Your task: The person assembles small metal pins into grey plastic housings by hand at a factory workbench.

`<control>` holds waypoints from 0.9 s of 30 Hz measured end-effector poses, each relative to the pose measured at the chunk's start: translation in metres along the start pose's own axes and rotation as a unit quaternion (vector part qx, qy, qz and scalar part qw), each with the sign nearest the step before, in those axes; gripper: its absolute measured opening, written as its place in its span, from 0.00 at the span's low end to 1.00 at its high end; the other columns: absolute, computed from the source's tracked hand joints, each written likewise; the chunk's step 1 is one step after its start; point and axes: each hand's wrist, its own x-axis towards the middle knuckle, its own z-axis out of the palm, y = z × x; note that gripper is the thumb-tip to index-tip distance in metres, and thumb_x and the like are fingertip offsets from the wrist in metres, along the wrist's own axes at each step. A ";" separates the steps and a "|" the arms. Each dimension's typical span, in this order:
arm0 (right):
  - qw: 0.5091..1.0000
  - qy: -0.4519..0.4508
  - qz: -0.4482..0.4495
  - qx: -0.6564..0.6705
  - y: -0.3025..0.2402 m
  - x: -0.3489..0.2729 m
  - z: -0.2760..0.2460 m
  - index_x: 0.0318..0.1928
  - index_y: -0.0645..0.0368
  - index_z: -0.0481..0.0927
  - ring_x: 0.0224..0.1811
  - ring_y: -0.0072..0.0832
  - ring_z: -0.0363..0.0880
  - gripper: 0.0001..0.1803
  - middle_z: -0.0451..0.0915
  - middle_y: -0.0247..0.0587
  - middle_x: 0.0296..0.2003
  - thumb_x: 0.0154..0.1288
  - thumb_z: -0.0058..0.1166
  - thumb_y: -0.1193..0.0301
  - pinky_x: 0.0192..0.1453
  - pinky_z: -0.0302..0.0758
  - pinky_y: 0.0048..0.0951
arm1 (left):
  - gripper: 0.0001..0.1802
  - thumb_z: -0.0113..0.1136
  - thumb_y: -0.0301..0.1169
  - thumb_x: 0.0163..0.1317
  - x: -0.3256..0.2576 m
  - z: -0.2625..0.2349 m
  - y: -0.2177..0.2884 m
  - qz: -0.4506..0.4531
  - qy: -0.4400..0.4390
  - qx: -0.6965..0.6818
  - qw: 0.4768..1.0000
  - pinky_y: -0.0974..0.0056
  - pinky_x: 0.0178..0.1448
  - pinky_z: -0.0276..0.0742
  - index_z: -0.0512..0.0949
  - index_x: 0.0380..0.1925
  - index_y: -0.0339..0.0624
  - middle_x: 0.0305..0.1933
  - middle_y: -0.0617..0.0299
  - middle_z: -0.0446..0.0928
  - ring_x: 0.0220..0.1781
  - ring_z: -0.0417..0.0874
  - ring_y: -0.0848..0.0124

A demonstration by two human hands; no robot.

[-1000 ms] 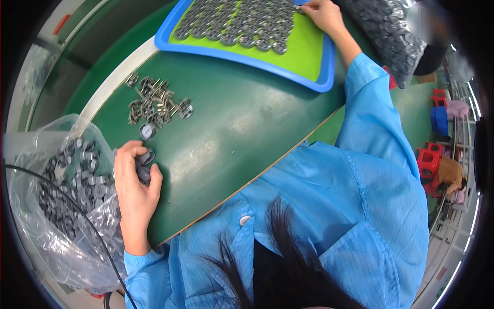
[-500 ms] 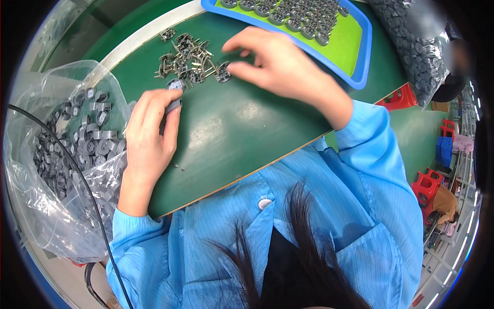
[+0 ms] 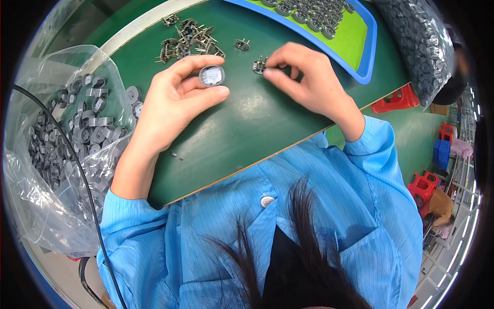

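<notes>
My left hand (image 3: 177,98) pinches a small round grey plastic housing (image 3: 211,76) between thumb and fingers, just above the green table (image 3: 247,129). A few centimetres to its right, my right hand (image 3: 303,77) grips a small dark metal pin part (image 3: 259,65) at its fingertips. Both hands hover close together over the table. A loose pile of the same dark pin parts (image 3: 188,38) lies on the table beyond my left hand.
A clear plastic bag (image 3: 62,149) full of grey housings lies open at the left. A blue-rimmed tray (image 3: 366,56) with a green liner holds several finished pieces at the far right. A dark bag of parts (image 3: 422,46) sits beyond it. A black cable (image 3: 77,170) crosses the bag.
My left hand came away from the bag with a grey housing and turned it up. My right hand left the tray, picked a pin part from the pile and drew in toward the left.
</notes>
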 end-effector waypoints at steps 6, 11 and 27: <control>0.997 0.025 0.058 0.038 0.007 0.013 0.011 0.32 0.61 0.80 0.34 0.39 0.78 0.08 0.78 0.42 0.30 0.55 0.61 0.71 0.37 0.76 0.34 | 0.21 0.64 0.19 0.53 0.020 0.022 -0.014 0.121 0.058 0.166 0.977 0.73 0.41 0.80 0.73 0.48 0.33 0.38 0.57 0.79 0.37 0.82 0.77; 0.863 0.039 0.167 0.474 -0.003 0.011 0.014 0.32 0.65 0.81 0.30 0.08 0.73 0.07 0.79 0.28 0.31 0.59 0.63 0.73 0.27 0.69 0.13 | 0.18 0.65 0.19 0.51 0.021 0.027 -0.020 0.137 0.064 0.208 0.966 0.72 0.37 0.81 0.72 0.43 0.33 0.35 0.57 0.79 0.33 0.83 0.76; 0.984 0.071 0.079 0.143 -0.032 0.021 0.012 0.30 0.60 0.81 0.26 0.30 0.75 0.06 0.78 0.37 0.26 0.52 0.64 0.73 0.27 0.71 0.29 | 0.16 0.68 0.21 0.50 0.017 0.027 -0.025 0.140 0.056 0.189 0.970 0.70 0.32 0.80 0.75 0.39 0.33 0.30 0.57 0.80 0.29 0.84 0.74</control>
